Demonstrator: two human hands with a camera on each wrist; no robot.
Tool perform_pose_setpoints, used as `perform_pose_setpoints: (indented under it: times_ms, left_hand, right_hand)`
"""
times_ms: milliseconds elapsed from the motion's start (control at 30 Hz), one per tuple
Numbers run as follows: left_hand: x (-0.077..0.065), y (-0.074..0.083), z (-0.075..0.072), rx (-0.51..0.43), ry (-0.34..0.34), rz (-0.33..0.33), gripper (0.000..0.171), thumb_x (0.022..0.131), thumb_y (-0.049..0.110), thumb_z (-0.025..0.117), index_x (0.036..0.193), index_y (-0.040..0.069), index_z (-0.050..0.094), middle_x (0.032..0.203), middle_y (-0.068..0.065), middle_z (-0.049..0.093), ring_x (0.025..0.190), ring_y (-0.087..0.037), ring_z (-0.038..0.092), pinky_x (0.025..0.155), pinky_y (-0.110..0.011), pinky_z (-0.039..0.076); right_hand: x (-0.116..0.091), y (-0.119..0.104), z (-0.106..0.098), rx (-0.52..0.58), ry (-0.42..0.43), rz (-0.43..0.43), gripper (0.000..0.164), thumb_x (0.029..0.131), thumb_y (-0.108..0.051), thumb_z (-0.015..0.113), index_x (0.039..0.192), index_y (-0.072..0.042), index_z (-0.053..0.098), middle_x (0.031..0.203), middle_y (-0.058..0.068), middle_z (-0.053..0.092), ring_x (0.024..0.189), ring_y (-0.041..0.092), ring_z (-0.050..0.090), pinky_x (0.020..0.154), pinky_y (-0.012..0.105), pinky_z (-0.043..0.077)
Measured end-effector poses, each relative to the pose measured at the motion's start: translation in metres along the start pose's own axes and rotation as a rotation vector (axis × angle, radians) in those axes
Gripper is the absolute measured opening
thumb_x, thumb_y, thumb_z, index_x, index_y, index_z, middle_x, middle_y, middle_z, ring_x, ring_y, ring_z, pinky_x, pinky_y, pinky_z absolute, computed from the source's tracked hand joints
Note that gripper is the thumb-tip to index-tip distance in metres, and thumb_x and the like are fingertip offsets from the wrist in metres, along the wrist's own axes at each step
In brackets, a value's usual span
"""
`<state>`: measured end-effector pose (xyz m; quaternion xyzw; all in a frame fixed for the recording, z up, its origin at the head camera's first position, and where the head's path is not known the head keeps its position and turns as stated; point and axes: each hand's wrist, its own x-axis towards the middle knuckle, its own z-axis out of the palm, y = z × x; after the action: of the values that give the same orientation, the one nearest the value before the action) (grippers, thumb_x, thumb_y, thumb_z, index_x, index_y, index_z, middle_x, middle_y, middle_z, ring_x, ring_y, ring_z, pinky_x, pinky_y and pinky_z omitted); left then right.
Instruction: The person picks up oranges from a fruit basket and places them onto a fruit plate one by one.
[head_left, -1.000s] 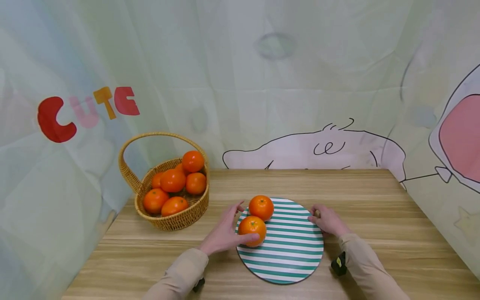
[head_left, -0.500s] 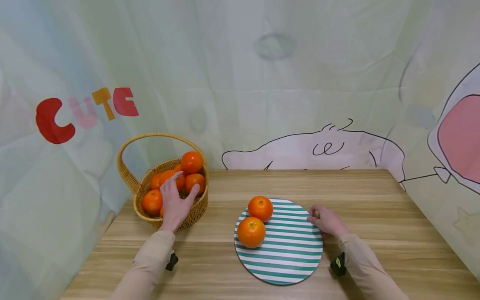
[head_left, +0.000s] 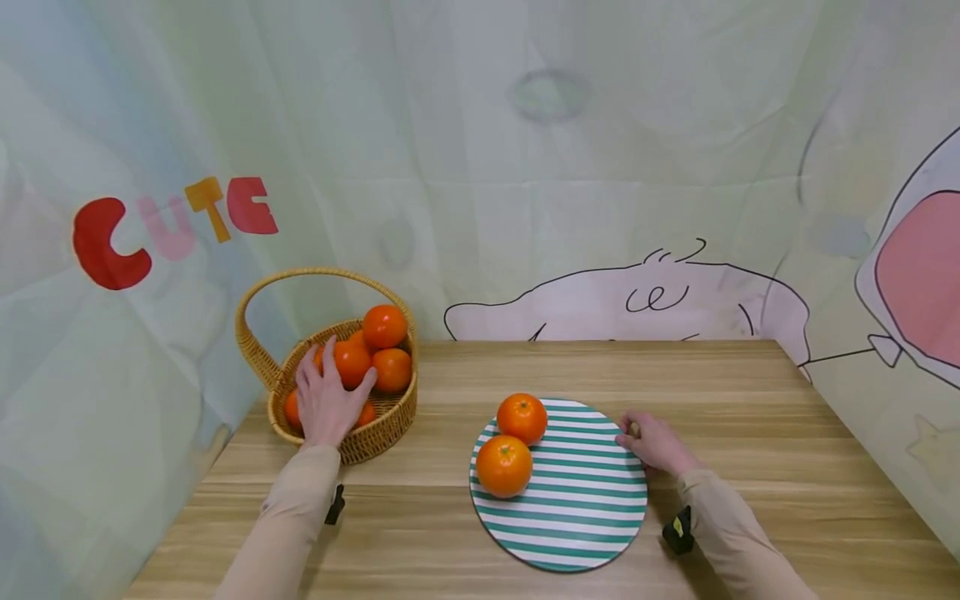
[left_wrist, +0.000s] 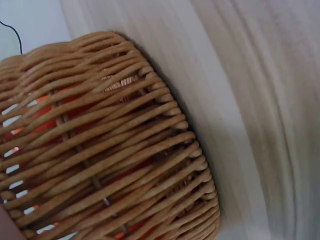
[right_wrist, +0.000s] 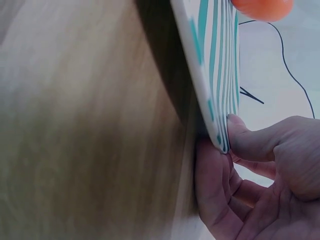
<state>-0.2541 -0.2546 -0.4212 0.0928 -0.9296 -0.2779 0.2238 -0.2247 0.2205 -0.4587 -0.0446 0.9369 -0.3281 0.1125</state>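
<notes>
In the head view my left hand (head_left: 327, 407) reaches into the wicker basket (head_left: 378, 440), fingers and thumb curled round an orange (head_left: 352, 364). Its fingers hide part of that fruit and some others below. At the other side my right hand (head_left: 655, 440) pinches the edge of a flat round plate (head_left: 577, 500) with green and white stripes. The right wrist view shows the thumb (right_wrist: 245, 137) on the plate's top face and fingers underneath. Two oranges, one behind (head_left: 522, 419) and one in front (head_left: 504, 467), sit on the plate's left part.
Several more oranges fill the basket, one (head_left: 386, 326) high against its right side under the tall handle (head_left: 251, 333). Wood-grain table (head_left: 450, 533) lies around basket and plate. A printed curtain (head_left: 480, 167) closes off the back and sides.
My left hand has left the front orange on the plate, moved left to the basket and closed round an orange there. My right hand has stayed at the plate's edge.
</notes>
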Motion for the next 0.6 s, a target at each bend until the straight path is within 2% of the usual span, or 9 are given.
perform_pose_setpoints:
  times_ms: [133, 300, 600]
  left_hand:
    - [0.0022, -0.0018, -0.0003, 0.045, -0.068, 0.018, 0.087, 0.093, 0.047, 0.065, 0.161, 0.016, 0.019, 0.168, -0.021, 0.008, 0.152, -0.053, 0.008, 0.117, -0.072, 0.015]
    - [0.0027, -0.0027, -0.0009, 0.073, -0.129, 0.058, 0.086, 0.094, 0.044, 0.065, 0.161, 0.015, 0.019, 0.169, -0.020, 0.004, 0.151, -0.056, 0.004, 0.117, -0.074, 0.014]
    - [0.0000, -0.0025, -0.0027, 0.069, -0.159, 0.053, 0.087, 0.093, 0.040, 0.066, 0.161, 0.018, 0.017, 0.169, -0.018, 0.002, 0.151, -0.058, 0.005, 0.114, -0.077, 0.015]
  right_hand:
    - [0.0002, -0.0005, -0.0003, 0.003, -0.005, 0.016, 0.009, 0.099, -0.013, 0.061, 0.102, -0.005, 0.058, 0.079, 0.007, 0.055, 0.064, 0.018, 0.052, 0.052, 0.027, 0.048]
    - [0.0005, 0.0001, -0.0005, 0.002, -0.007, 0.025, 0.009, 0.099, -0.013, 0.060, 0.103, -0.005, 0.058, 0.080, 0.007, 0.055, 0.063, 0.018, 0.052, 0.052, 0.027, 0.047]
    - [-0.0005, -0.0013, 0.0000, 0.002, -0.011, 0.029, 0.009, 0.100, -0.013, 0.060, 0.104, -0.005, 0.058, 0.081, 0.008, 0.055, 0.065, 0.019, 0.052, 0.052, 0.028, 0.049]
